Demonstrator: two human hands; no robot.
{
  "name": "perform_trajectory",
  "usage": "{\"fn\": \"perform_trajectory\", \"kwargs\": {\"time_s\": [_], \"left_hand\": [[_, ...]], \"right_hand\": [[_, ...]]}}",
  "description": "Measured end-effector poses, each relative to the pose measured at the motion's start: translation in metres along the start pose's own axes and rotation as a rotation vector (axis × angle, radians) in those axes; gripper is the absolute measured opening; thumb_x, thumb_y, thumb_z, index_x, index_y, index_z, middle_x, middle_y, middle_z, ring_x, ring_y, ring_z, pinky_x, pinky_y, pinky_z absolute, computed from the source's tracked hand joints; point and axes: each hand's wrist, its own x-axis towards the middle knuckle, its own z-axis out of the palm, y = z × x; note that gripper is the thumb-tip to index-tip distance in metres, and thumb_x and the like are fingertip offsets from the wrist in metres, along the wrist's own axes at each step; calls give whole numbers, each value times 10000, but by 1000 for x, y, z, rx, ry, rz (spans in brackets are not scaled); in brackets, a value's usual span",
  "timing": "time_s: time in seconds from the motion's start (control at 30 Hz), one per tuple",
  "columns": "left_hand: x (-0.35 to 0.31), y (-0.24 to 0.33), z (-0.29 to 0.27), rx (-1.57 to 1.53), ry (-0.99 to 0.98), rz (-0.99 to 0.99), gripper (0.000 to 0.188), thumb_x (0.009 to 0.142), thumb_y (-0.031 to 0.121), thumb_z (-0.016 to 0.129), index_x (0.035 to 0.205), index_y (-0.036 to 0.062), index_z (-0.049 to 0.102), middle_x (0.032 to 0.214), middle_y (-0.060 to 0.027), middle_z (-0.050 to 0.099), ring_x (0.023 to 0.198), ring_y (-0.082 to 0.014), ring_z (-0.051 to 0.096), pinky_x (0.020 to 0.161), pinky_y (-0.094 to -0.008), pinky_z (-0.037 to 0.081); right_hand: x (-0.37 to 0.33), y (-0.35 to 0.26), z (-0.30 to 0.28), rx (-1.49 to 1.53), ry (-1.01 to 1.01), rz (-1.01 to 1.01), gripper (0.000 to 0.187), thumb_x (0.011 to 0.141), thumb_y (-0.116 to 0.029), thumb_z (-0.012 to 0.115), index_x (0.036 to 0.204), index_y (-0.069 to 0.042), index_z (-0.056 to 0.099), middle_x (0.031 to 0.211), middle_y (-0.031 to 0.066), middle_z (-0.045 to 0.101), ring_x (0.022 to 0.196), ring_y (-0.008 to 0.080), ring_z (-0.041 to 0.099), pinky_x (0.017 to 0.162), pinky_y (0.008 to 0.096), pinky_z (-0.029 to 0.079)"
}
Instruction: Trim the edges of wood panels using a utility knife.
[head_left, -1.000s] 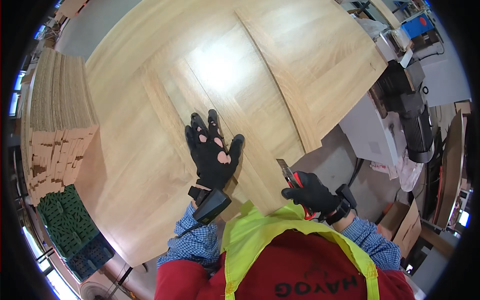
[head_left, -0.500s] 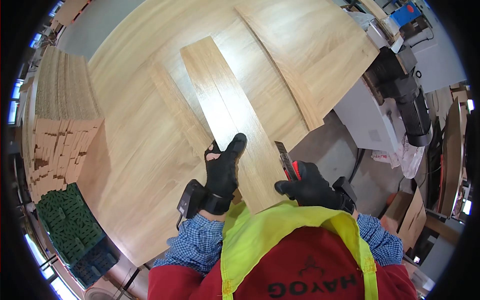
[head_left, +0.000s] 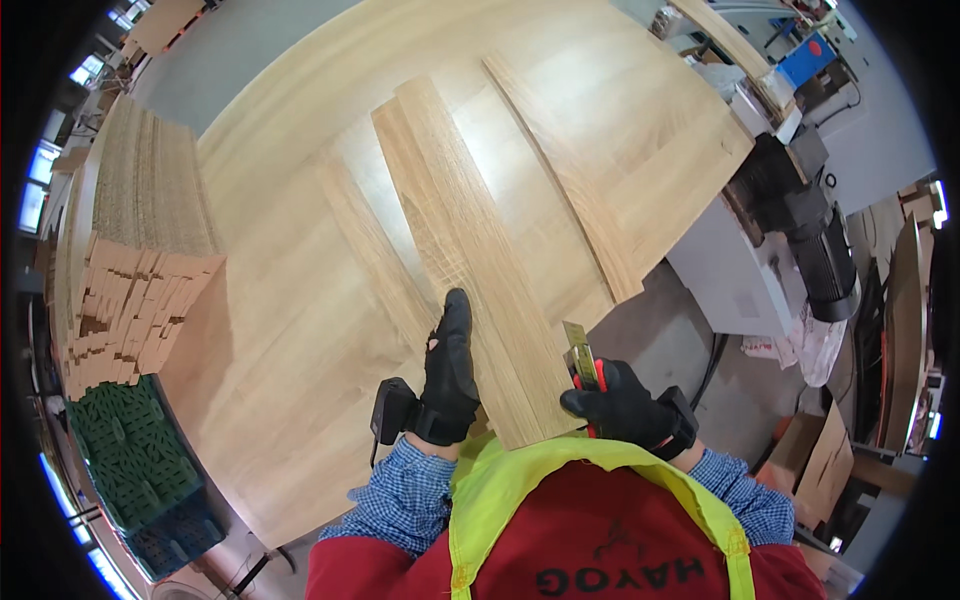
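Head view: lining up a veneer strip for a cut.
My left hand [head_left: 448, 372] lies flat on the long veneer strip [head_left: 470, 250] on the desk [head_left: 280, 330]; my right hand [head_left: 622, 405] is clenched around a red-handled knife [head_left: 582, 362] beside the strip's near end. Next, I'd judge, the blade must meet the edge.

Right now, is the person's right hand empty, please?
No, the right hand grips a red-handled utility knife beside the wooden plank.
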Motion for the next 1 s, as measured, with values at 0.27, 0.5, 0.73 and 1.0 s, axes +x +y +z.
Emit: {"fn": "perform_trajectory", "kwargs": {"time_s": [0.27, 0.5, 0.73, 1.0], "left_hand": [[5, 1, 16, 242, 82, 351, 225, 884, 83, 690, 1078, -23, 645, 947, -94, 702, 819, -173, 683, 698, -313, 569], [33, 13, 23, 319, 160, 360, 200, 861, 125, 734, 978, 9, 622, 807, -93, 680, 639, -167, 663, 542, -286, 552], [56, 10, 21, 948, 227, 718, 555, 877, 224, 716, 1302, -58, 497, 1285, -216, 539, 1166, -284, 549, 956, -433, 447], [83, 22, 5, 2253, 255, 1113, 633, 869, 444, 655, 1355, 63, 517, 1446, -212, 427, 1388, -424, 304, 1131, -576, 164]], "right_hand": [[8, 18, -1, 116, 179, -84, 173, 868, -189, 708, 809, -97, 574, 679, -66, 477, 603, 44, 422, 535, 254, 374], [19, -1, -29, 55, 263, -39, 233, 868, -227, 721, 888, -26, 605, 688, 19, 570, 587, 108, 569, 546, 293, 536], [47, -28, -34, -64, 196, -21, 287, 897, -300, 674, 872, -30, 581, 661, 15, 545, 603, 108, 561, 558, 303, 497], [16, 15, -43, -728, 417, -368, 257, 929, -265, 594, 1008, -29, 529, 676, 138, 560, 587, 322, 579, 554, 435, 464]]}}
